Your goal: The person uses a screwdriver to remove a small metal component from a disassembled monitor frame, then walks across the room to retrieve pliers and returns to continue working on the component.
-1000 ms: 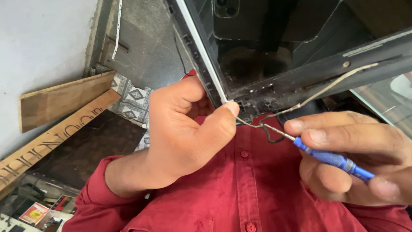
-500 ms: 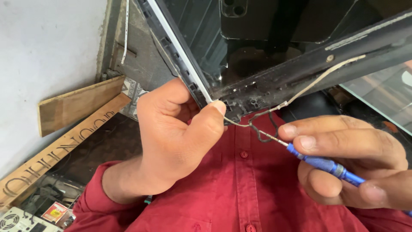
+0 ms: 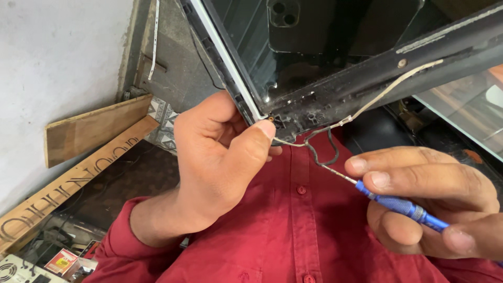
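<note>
Grey wall behind — 2 hands: L hand (image 3: 220, 162) grips 1 laptop corner (image 3: 262, 112), R hand (image 3: 429, 202) pinches 1 screwdriver (image 3: 398, 204).

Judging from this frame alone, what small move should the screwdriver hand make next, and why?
Probably bring the blue screwdriver tip up to the panel corner: the right hand holds it just below, beside the dark cable loop, while the left hand steadies that corner.

Left hand (image 3: 220, 162) grips the corner of a dark screen panel (image 3: 325, 47), thumb at the frame edge. Right hand (image 3: 429, 204), at 4 o'clock, holds a blue screwdriver (image 3: 401, 205); its tip points toward 10 o'clock, at a black wire (image 3: 322, 147) loop beside a white wire (image 3: 393, 86). Red shirt (image 3: 293, 236) below.
</note>
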Motion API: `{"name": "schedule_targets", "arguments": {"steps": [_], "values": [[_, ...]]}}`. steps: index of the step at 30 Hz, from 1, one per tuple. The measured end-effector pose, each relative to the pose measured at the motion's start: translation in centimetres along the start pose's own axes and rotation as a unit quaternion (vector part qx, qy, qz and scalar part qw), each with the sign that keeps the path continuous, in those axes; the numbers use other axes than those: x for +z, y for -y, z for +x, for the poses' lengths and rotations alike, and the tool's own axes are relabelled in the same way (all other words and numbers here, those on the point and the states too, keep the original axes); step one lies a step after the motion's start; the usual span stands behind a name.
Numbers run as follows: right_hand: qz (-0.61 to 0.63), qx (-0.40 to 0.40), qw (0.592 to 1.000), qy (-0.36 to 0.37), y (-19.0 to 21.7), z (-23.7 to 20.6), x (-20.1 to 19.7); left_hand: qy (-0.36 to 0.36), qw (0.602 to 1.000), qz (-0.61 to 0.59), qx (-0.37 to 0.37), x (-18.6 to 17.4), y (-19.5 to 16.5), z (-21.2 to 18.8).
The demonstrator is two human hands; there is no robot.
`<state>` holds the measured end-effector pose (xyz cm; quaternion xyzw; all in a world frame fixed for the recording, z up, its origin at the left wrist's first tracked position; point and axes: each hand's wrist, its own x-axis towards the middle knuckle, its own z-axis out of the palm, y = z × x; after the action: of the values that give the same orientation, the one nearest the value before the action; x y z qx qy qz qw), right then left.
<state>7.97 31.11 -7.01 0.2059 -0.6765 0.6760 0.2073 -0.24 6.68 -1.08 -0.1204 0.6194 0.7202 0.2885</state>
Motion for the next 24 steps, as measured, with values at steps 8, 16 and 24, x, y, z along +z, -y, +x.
{"name": "schedule_targets", "arguments": {"steps": [8,16,24], "values": [[0.065,0.163,0.982,0.072,2.3,-1.1,-2.5,0.015,1.0,-0.021,0.015,-0.1,0.3,-0.1],[-0.038,-0.044,0.998,-0.018,0.1,0.5,0.5,0.017,0.999,-0.031,0.02,-0.2,0.7,-0.1],[-0.056,-0.047,0.995,-0.068,2.4,1.6,1.8,0.056,0.997,-0.033,0.031,-2.1,0.3,-0.7]]}}
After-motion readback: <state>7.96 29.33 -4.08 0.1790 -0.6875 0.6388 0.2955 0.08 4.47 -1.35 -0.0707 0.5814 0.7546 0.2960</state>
